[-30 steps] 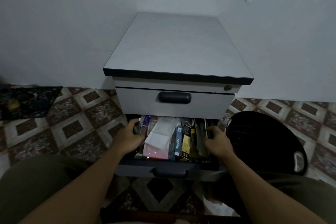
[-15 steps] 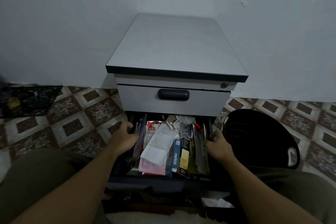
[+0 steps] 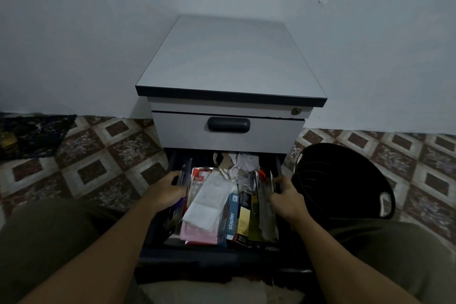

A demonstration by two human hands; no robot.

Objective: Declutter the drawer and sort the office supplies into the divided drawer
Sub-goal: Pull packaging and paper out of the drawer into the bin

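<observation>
barely begun: lower drawer [image 3: 217, 255] pulled out at the foot of the cabinet [image 3: 229, 57], crammed with stapler box [image 3: 232, 219], pink pack [image 3: 199, 234] and loose papers [image 3: 243, 161], nothing sorted yet, left grip [image 3: 167, 192] clasping its left wall, right grip [image 3: 287, 198] curled over its right wall.

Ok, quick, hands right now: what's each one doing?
Left hand: curled over the left wall of the open drawer, gripping it.
Right hand: curled over its right wall, gripping it.
</observation>
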